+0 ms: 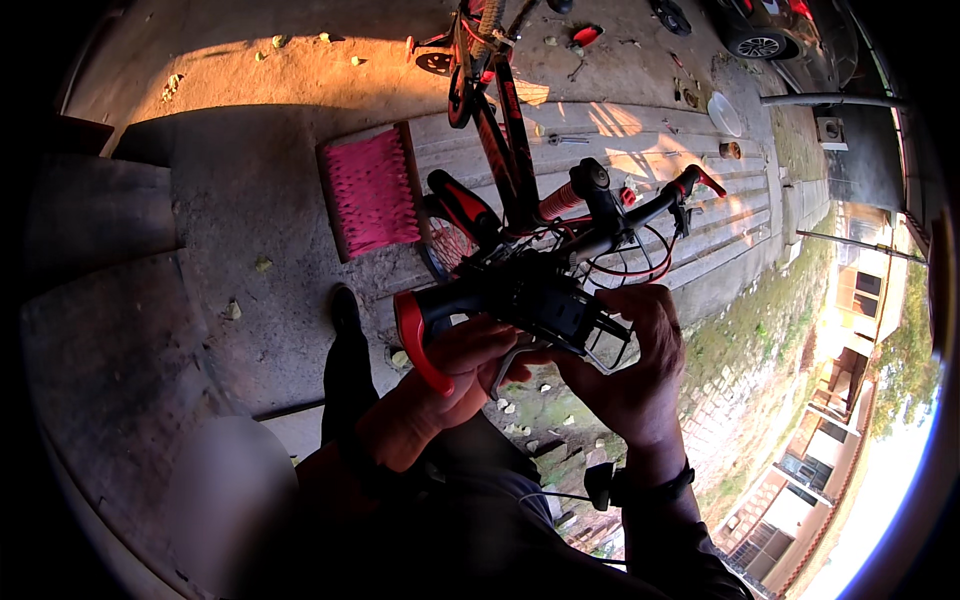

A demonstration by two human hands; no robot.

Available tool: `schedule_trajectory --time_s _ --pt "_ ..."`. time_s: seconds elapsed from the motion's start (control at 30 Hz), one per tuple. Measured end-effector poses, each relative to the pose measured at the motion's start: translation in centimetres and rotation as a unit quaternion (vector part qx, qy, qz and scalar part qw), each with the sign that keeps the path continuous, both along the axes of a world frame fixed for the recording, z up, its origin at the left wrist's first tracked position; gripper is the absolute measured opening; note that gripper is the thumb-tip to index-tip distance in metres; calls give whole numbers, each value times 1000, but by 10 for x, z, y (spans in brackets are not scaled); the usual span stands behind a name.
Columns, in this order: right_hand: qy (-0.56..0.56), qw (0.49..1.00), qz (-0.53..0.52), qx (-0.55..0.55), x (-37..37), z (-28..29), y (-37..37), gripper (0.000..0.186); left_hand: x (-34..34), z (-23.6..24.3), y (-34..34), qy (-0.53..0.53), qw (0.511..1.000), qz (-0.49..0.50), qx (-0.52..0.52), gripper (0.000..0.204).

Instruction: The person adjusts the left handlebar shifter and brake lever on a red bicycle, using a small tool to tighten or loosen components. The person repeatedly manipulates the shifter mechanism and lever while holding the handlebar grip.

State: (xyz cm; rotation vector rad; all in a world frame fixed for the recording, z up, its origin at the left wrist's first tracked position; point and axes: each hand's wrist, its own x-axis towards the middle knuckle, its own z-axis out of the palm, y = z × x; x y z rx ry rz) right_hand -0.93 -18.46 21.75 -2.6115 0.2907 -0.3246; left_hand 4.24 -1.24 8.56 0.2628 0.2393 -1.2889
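Black fitting sits between the two hands, the right one closer

The black boxy fitting (565, 312) is at the front of the bicycle's handlebar (605, 240), roughly midway between its two ends. From the right hand (645, 365) it lies up and to the left, just beside the fingertips; from the left hand (455, 375) it lies up and to the right, a little farther off. The right hand is therefore the nearer one.

The handlebar's long axis slants from the red bar end (415, 335) at lower left to the red tip (708, 182) at upper right. The fitting appears to slant the other way, its lower right end toward the right hand, though dark shadow blurs its outline.

The right hand's fingers and thumb bend about the thin dark loops (610, 345) at that end; whether they pinch anything firmly, I cannot tell. The left hand is curled below the left end of the bar, beside a silver lever (503, 372), its thumb uppermost; whether it grips the lever or only touches it is hidden
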Motion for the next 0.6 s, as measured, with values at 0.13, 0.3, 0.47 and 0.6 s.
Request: schedule_trajectory --time_s 0.13,0.3,0.47,0.6 --pt "56 995 62 -57 22 18 -5 63 0 1 -2 9 1000 -2 14 37" --pt "87 968 155 -179 41 25 -12 65 -2 2 -2 2 1000 18 -7 43" --pt "217 919 257 -205 55 45 -16 72 -5 -4 1 -1 1000 22 -4 42" --pt "196 899 329 -214 67 48 -23 54 -3 -3 3 -2 1000 12 -3 41"
